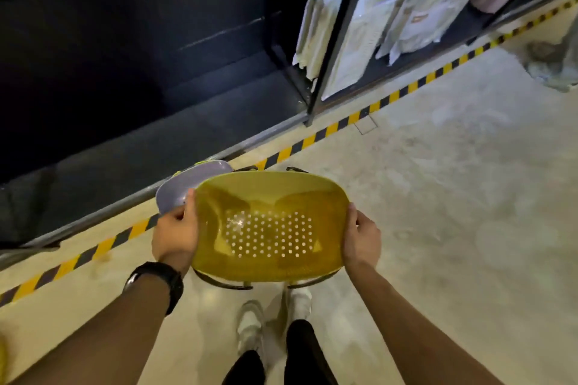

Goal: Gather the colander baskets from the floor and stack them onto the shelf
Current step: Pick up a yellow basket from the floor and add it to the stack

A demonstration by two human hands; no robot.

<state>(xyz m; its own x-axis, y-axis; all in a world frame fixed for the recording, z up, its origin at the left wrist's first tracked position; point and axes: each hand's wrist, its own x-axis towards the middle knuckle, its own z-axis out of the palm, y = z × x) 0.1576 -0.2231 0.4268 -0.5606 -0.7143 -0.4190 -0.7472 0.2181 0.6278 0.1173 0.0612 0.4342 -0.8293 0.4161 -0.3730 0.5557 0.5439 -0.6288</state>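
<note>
Yellow colander basket: held in the air at frame centre, its perforated base turned towards the camera; dark wire handles show at its 12 and 6 o'clock edges.
Left hand: grasps the basket rim at 9 o'clock, fingers curled round the edge.
Right hand: grasps the rim at 3 o'clock, fingers curled round the edge.
Lavender basket: at 10 o'clock of the yellow one, partly behind it and just beside the left hand; whether it is held cannot be told.
Shelf: dark, at 10 to 11 o'clock of the frame.
Hazard tape: yellow-black stripe on the floor along the shelf base.
Wristwatch: black, on the left wrist.
White packages: on a rack at 1 o'clock.
</note>
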